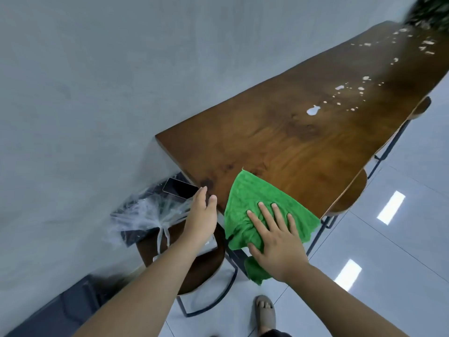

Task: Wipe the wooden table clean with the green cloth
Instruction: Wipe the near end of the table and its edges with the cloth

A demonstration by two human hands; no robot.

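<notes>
A long wooden table [303, 142] runs from the near end away to the upper right along a grey wall. The green cloth [250, 203] lies on its near corner and hangs over the near edge. My right hand [274, 237] presses flat on the cloth with fingers spread. My left hand [202, 212] rests open at the table's near left edge, fingertips touching the wood. White spills and scraps [312, 111] dot the far half of the tabletop.
A stool [201, 268] stands below the near end, holding a clear plastic bag [145, 212] and a phone [181, 188]. More stools [352, 195] tuck under the right side. A plant [430, 13] sits at the far end. My sandalled foot [264, 312] is on the tiled floor.
</notes>
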